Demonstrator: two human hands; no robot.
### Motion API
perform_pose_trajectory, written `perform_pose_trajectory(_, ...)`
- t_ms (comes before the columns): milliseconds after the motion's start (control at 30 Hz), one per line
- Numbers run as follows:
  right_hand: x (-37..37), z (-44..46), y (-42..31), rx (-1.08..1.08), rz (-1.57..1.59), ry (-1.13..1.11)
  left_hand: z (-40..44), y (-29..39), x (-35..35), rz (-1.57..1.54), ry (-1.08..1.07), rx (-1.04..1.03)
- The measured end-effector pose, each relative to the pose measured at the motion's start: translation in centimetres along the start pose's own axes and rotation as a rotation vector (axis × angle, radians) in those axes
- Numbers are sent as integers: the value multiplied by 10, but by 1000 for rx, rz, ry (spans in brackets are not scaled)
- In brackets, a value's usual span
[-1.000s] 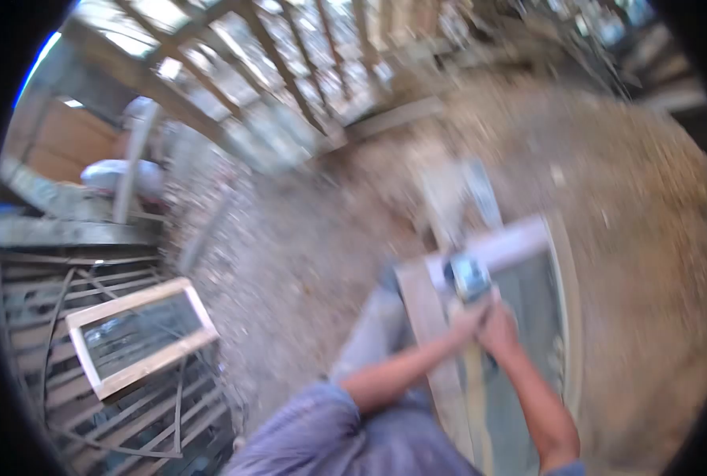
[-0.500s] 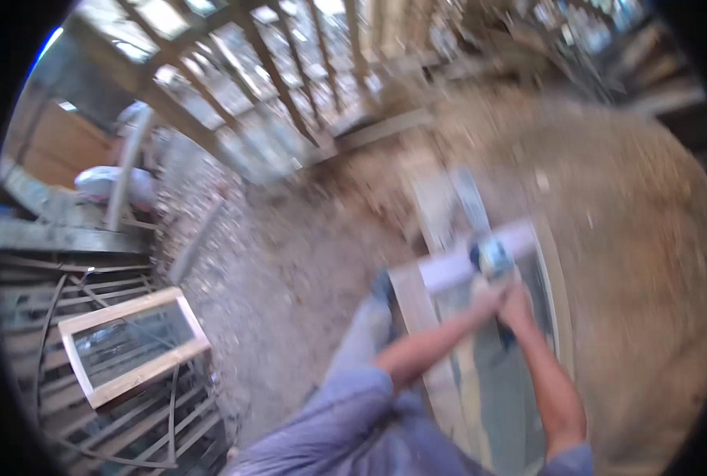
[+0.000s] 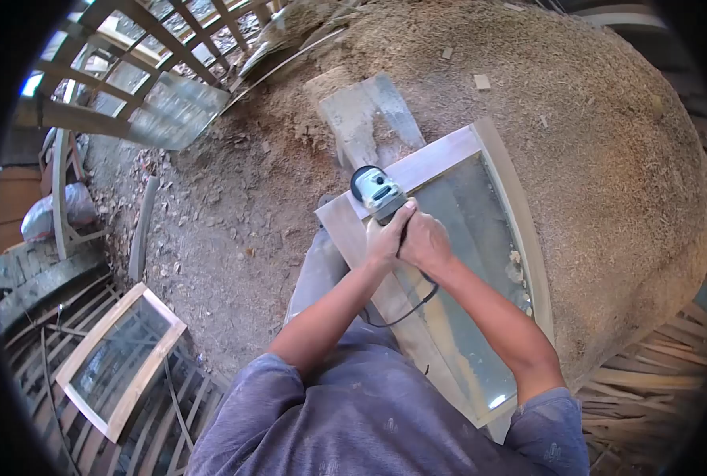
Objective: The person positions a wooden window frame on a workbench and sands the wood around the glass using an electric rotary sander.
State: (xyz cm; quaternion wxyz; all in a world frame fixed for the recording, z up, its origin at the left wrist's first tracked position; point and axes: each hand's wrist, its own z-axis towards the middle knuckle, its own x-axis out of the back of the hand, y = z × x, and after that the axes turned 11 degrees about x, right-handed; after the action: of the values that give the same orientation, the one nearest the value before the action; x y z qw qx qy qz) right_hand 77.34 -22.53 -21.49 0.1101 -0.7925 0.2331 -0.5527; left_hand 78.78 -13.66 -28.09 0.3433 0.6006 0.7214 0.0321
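Just beyond a grey-purple shirt (image 3: 361, 420), clamped together on an angle grinder (image 3: 383, 198), left hand (image 3: 383, 240) beside right hand (image 3: 425, 240). Holding the dark disc (image 3: 360, 182) at the far left corner of a glazed wooden frame (image 3: 445, 159); cannot tell whether actually touching. Best, by judgement, to keep the disc nearly flat, press lightly and evenly, follow the grain, avoid lingering at the joint, and steer clear of both the pane (image 3: 476, 238) and the black cord (image 3: 407, 320) looping below the wrists.

Directly ahead, slanting from near to far: the frame, with pale, bare-looking rails, faintly pinkish at the far end; bowed along the right side, perhaps through the lens. Hazy across the glass, crusted with whitish flakes near the right rail, bright with glare at the near end.

Off to the left, on slats (image 3: 142, 451), a second glazed frame (image 3: 145, 382). Farther out, a dusty board (image 3: 361, 119), heaped sawdust (image 3: 599, 198) to the right, and, far left, a wooden lattice (image 3: 84, 119).
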Motion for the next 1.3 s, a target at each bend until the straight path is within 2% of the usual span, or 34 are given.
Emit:
perform_pose_trajectory(133, 21, 13, 55, -148, -2, 21, 28, 4, -54, 159, -72, 29)
perform_pose_trajectory(300, 51, 31, 105, -201, -47, 73, 64, 6, -109, 215, -135, 32)
perform_pose_trajectory(467, 78, 40, 125, -295, 13, 120, 91, 7, -144, 386, -135, 52)
perform_pose_trajectory(567, 77, 32, 149, -331, 52, 81, 91, -10, -156, 329, -182, 33)
perform_pose_trajectory(600, 76, 25, 152, -273, 115, 94, 82, -12, -157, 370, -148, 10)
perform_pose_trajectory(767, 57, -9, 141, -234, 55, 172, 52, -36, -138, 329, -87, 17)
perform_pose_trajectory(833, 53, -10, 117, -172, -53, 35, 43, -32, -118, 252, -102, 17)
perform_pose_trajectory(867, 46, -11, 111, -143, -87, 45, 37, -27, -109, 275, -90, 27)
perform_pose_trajectory(1000, 23, -20, 80, -161, -38, 38, 19, -30, -72, 181, -96, 49)
perform_pose_trajectory(1133, -1, -31, 45, -51, 27, 2, -8, -33, -30, 125, 18, 24)
perform_pose_trajectory(1300, 4, -25, 50, -22, 71, 20, 3, -32, -35, 72, 31, -3)
